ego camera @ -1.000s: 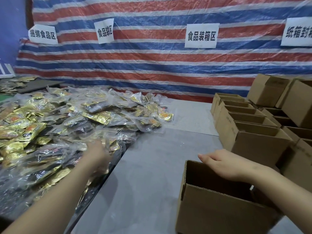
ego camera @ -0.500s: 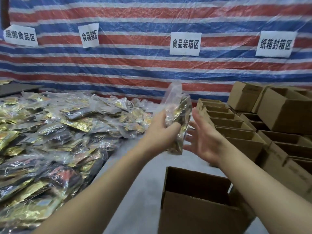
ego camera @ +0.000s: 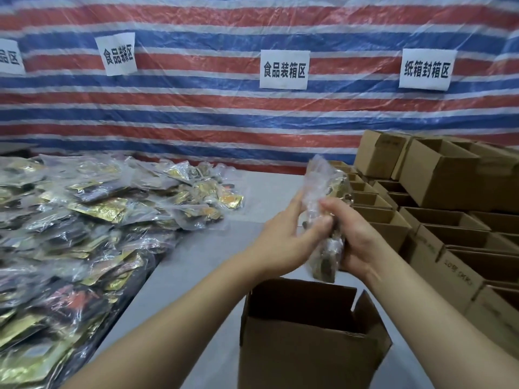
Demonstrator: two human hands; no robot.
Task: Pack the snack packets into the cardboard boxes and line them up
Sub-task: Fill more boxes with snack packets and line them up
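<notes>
above table [ego camera: 213, 256], both hands grip packet [ego camera: 325, 248].

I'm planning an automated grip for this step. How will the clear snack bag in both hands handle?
The snack bag is probably floppy: its loose plastic top crumples above the left hand and right hand. The glossy film may be slippery. It seems light, held upright over the open box.

Glossy plastic meets matt cardboard

Crinkled clear-plastic snack packets [ego camera: 92, 220] with shiny gold foil; matt brown cardboard boxes [ego camera: 449, 228]; smooth grey surface [ego camera: 196, 265]; woven striped tarpaulin [ego camera: 224, 113] under clear film; paper signs [ego camera: 284, 69].
</notes>
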